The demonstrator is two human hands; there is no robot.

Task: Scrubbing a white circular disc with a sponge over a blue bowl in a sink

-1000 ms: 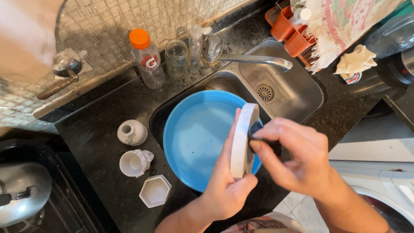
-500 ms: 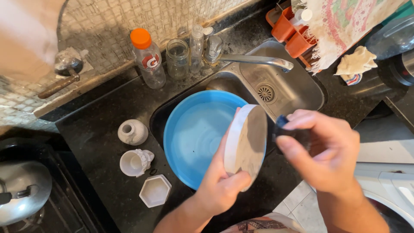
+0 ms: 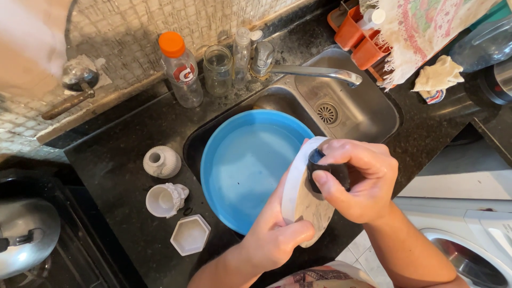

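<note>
The left hand [image 3: 277, 234] grips a white oval dish [image 3: 304, 197] on edge by its lower rim, above the blue basin [image 3: 240, 165] in the sink [image 3: 368, 112]. The right hand [image 3: 357, 178] pinches a dark sponge [image 3: 326, 173] against it. Stiff, probably ceramic and slippery if wet: best held by the rim.

Left hand [image 3: 277, 234] in cupped grip, right hand [image 3: 360, 181] in pinched grip.

Soft, even daylight; glare on the faucet [image 3: 314, 72] and dark counter [image 3: 114, 160]; sharp centre, wide-angle bending and overexposure at top left.
</note>
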